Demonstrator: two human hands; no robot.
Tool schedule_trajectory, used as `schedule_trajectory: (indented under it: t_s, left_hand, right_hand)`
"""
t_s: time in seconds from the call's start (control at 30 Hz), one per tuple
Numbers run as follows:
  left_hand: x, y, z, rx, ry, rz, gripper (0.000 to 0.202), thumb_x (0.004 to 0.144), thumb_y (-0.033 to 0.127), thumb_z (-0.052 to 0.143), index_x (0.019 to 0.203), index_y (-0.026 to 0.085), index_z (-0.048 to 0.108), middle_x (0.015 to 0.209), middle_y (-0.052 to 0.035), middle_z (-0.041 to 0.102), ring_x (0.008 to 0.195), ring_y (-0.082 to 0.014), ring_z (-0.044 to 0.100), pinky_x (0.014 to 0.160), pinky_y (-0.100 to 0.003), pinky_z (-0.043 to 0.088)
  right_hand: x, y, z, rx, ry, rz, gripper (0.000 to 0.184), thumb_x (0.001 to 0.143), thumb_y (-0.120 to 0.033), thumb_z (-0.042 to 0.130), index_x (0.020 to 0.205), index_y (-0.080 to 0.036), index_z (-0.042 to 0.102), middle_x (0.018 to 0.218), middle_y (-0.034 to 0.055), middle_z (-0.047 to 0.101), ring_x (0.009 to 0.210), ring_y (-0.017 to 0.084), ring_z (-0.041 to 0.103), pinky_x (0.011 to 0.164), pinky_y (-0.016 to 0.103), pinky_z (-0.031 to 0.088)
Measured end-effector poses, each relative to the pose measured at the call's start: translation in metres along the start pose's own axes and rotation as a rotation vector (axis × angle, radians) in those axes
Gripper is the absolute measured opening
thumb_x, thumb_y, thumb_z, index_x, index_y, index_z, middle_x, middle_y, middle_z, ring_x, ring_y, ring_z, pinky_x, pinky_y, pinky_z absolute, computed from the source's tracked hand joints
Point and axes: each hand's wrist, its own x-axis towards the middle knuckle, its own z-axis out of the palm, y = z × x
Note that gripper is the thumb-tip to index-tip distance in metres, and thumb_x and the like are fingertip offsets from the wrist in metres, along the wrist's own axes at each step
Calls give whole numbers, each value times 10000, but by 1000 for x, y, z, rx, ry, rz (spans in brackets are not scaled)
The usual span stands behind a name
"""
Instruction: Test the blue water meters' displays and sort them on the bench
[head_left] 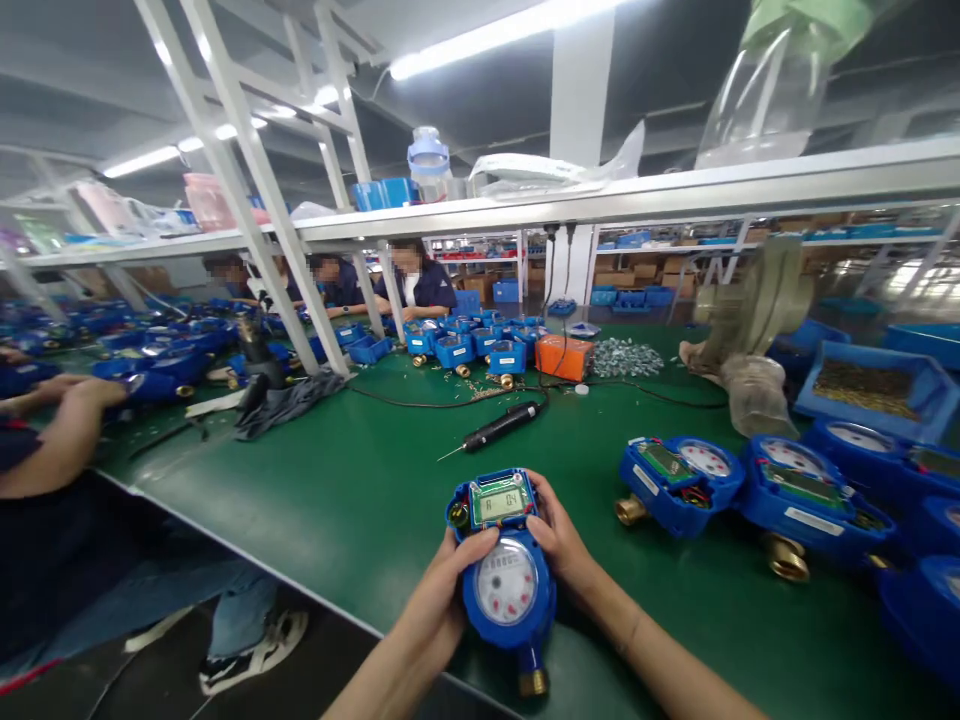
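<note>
Between my two hands is a blue water meter (504, 590), its round dial facing up and its small LCD showing digits. My left hand (446, 585) wraps its left side, thumb lying by the top of the dial. On the right side, my right hand (556, 530) grips the housing with the thumb beside the display. A brass threaded end points toward me at the bottom. Beyond the meter, a black electric screwdriver (501, 426) lies on the green table (360, 500), its thin bit pointing left.
More blue meters (679, 480) with brass fittings stand at the right. Farther back are an orange box (564, 358), a pile of small clear parts (626, 358), a blue bin of screws (874, 390) and a fan (757, 300). A co-worker's arm (60, 430) is at the left.
</note>
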Motion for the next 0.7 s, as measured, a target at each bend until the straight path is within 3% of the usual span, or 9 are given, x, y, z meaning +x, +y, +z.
schedule_trajectory:
  t_s: [0.13, 0.33, 0.4, 0.5, 0.6, 0.7]
  left_hand:
    - [-20, 6, -10, -209, 91, 41, 679, 726, 159, 750, 1319, 161, 419, 1031, -106, 692, 913, -259, 667, 810, -345, 547]
    - [-56, 31, -50, -459, 250, 144, 746, 693, 161, 781, 1344, 165, 417, 996, -109, 708, 938, -297, 668, 862, -389, 546]
    - [-73, 40, -65, -498, 326, 165, 752, 665, 181, 801, 1328, 161, 447, 957, -108, 718, 902, -314, 676, 841, -412, 557]
    - [-100, 53, -80, -523, 443, 243, 748, 664, 203, 794, 1334, 195, 460, 926, -94, 725, 879, -329, 681, 827, -444, 560]
    - [-119, 60, -92, -567, 567, 340, 757, 667, 210, 780, 1350, 222, 453, 962, -91, 722, 952, -340, 661, 869, -449, 542]
    - [-130, 54, -110, -615, 653, 442, 797, 613, 241, 783, 1346, 197, 471, 980, -104, 717, 1003, -366, 636, 894, -455, 527]
  right_hand:
    - [16, -10, 24, -113, -127, 27, 710, 766, -548, 626, 1325, -226, 329, 1280, 129, 487, 1163, 284, 500, 1021, 431, 372]
    - [73, -18, 81, -58, -550, 211, 837, 683, -612, 693, 1344, -238, 341, 1247, 123, 494, 1061, 264, 546, 936, 406, 429]
    - [97, -6, 102, 51, -610, 265, 825, 685, -687, 633, 1322, -231, 373, 1209, 126, 519, 971, 241, 571, 832, 370, 467]
    - [129, 25, 136, 115, -577, 311, 632, 825, -678, 440, 1240, -202, 438, 1121, 131, 579, 828, 189, 580, 744, 334, 465]
    - [142, 62, 169, -122, -621, 258, 429, 893, -540, 435, 1127, -189, 514, 1066, 122, 615, 855, 204, 592, 802, 377, 457]
    - [134, 96, 191, -509, -825, 4, 269, 879, -368, 528, 1103, -225, 569, 1137, 100, 606, 1081, 251, 548, 951, 448, 407]
